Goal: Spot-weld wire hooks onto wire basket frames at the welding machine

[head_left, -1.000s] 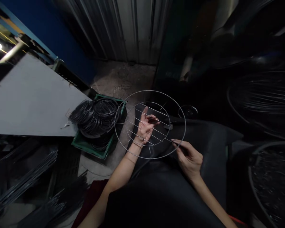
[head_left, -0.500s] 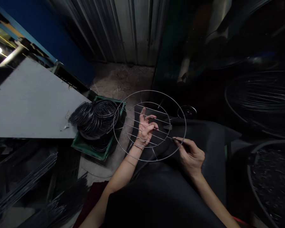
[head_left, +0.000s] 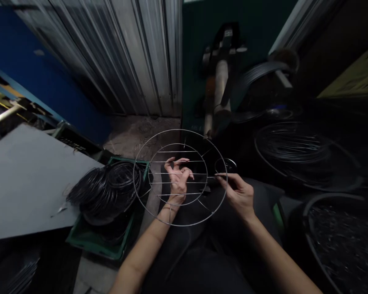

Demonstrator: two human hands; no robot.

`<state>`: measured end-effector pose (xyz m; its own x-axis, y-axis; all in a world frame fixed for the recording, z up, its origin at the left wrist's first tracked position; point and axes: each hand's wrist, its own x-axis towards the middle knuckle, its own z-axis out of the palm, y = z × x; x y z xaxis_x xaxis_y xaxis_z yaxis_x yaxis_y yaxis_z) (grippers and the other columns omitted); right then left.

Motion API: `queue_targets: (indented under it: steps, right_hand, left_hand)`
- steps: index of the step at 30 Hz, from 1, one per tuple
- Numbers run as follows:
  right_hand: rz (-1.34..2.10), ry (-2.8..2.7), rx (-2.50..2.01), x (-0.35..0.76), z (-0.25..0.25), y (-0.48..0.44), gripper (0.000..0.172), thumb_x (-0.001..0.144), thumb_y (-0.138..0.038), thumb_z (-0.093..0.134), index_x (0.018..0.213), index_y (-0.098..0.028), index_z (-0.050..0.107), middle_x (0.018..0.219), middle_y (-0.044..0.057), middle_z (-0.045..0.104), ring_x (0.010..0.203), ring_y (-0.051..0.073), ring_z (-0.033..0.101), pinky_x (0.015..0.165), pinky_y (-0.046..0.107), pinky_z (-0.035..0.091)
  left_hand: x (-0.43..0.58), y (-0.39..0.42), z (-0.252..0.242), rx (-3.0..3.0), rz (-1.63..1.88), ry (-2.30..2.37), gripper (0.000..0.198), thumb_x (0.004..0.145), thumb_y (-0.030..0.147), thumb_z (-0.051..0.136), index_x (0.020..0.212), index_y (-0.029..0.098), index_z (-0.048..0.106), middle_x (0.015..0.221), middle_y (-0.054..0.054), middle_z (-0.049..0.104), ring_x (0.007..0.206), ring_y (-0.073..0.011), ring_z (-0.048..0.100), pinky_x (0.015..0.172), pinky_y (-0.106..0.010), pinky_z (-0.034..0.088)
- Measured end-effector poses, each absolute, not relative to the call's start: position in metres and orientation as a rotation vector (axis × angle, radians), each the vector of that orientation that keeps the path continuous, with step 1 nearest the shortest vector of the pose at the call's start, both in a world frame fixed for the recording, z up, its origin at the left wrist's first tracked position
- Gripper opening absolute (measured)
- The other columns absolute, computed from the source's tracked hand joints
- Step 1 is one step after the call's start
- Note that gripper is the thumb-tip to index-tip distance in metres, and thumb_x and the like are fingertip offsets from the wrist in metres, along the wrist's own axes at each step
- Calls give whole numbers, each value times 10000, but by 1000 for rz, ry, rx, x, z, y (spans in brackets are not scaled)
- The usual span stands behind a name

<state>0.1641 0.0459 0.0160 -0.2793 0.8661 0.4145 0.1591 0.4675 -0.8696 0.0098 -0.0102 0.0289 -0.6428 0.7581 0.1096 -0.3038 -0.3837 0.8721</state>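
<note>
Closest to me, the person's dark lap (head_left: 202, 253) is filling the bottom of the view, with both bare forearms reaching out over it. The right hand (head_left: 237, 194) is pinching thumb and forefinger tight on the end of one cross wire, at the right side of the inner ring, while its other fingers are curling in loosely. The left hand (head_left: 177, 179) is sitting at the middle of the round wire grid (head_left: 159, 183), half closed, fingers hooking among the straight wires and carrying the piece in the air above the knees.

To my mind the hold is looking thin. The grid is hanging on a few fingertips, so a tug from the pinching hand could be tilting it or pulling it free. A loose wire end could also be springing back against the fingers.

Further left, a green crate (head_left: 92, 243) is holding a heap of black wire rings (head_left: 107, 192), beside a grey board (head_left: 27, 183). On the right, a dark tub (head_left: 340, 237) and more black coils (head_left: 291, 147) are lying in shadow. Behind everything, a corrugated metal wall (head_left: 135, 61) is standing.
</note>
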Motion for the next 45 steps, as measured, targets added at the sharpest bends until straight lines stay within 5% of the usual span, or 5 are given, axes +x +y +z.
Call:
queue_targets:
  steps: [22, 45]
  right_hand:
    - [1322, -1331, -1008, 137, 27, 87, 238, 728, -377, 703, 836, -177, 632, 753, 42, 684, 663, 170, 666, 574, 258, 544]
    - [1096, -1376, -984, 141, 51, 121, 194, 765, -353, 674, 854, -189, 622, 764, 18, 655, 685, 147, 652, 638, 258, 554]
  left_hand:
    - [0, 46, 75, 540, 1886, 1404, 480, 667, 126, 537, 1030, 275, 261, 937, 45, 505, 454, -17, 497, 432, -168, 399]
    - [-13, 106, 77, 571, 1797, 1043, 459, 643, 107, 507, 1034, 252, 315, 861, 42, 564, 450, -27, 471, 441, -170, 364]
